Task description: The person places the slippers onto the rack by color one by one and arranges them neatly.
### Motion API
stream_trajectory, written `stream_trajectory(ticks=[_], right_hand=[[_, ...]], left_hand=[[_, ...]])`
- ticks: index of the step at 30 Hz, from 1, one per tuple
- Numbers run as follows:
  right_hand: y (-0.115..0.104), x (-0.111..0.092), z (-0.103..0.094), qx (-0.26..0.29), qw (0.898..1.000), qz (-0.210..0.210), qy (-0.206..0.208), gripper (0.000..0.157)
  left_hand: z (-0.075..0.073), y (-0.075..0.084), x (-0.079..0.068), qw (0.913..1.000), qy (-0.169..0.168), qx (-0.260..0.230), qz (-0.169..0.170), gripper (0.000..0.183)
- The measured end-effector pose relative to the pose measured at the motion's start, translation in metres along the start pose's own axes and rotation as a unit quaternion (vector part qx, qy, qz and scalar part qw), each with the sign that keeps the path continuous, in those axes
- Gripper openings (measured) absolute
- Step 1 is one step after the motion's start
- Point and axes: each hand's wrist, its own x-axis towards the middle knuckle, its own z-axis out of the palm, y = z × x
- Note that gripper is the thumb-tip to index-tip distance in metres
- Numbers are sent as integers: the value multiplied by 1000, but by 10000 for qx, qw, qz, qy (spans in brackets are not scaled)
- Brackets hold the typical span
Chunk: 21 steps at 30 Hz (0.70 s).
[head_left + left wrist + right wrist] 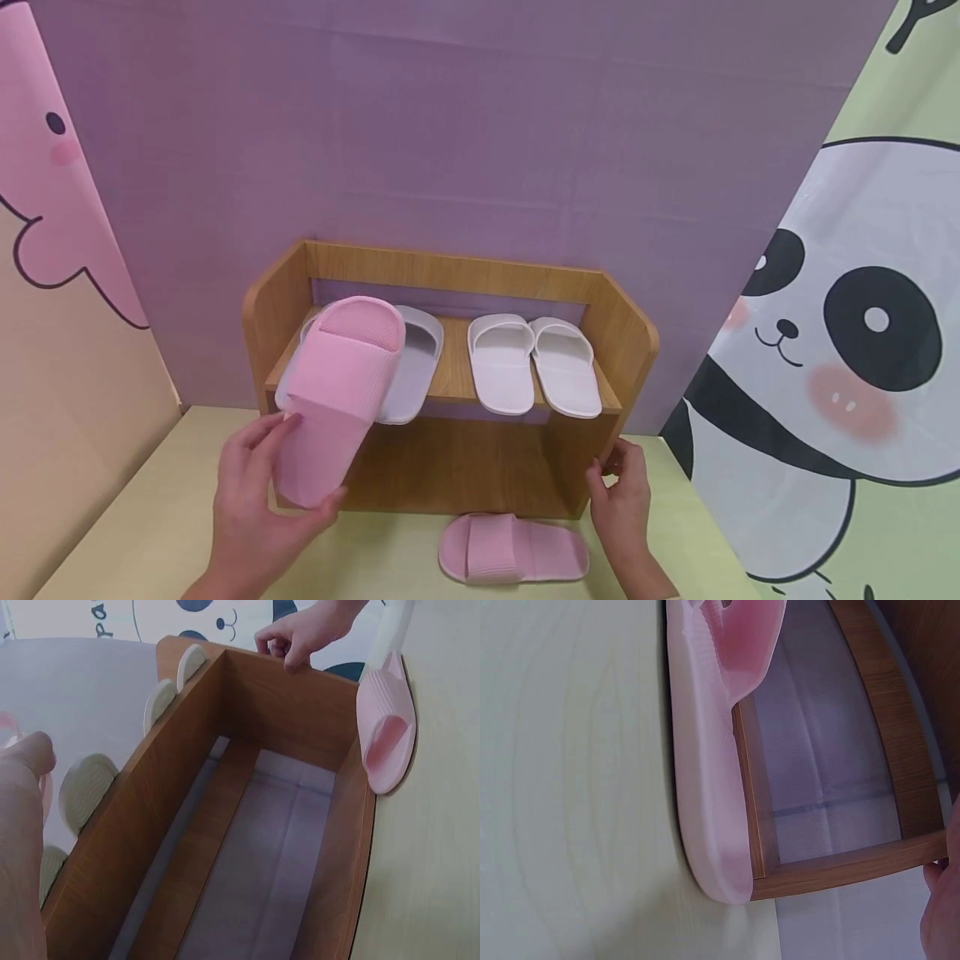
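Note:
My left hand pinches a pink slipper near its heel end, thumb on one side and fingers on the other. The slipper is raised, toe up, and partly covers a pair of pale slippers on the left of the upper shelf. In the head view my right hand grips the front edge of the wooden rack's right side panel. The other pink slipper lies sole down on the table in front of the rack, its toe pointing left.
A pair of white slippers stands on the right of the upper shelf. Below is the rack's lower board. The pale table carries the rack, with a purple backdrop behind and a panda-print panel at right.

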Motion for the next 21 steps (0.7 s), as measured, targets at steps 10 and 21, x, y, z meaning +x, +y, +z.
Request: stream_trajectory(ticks=[10,21], right_hand=[[1,0,1,23,10000,-24,27,38],[1,0,0,16,10000,1,20,38]], left_hand=[[12,9,-7,9973,-678,-104,254,89],[17,16,-6,9901,-1190,-410,625,81]])
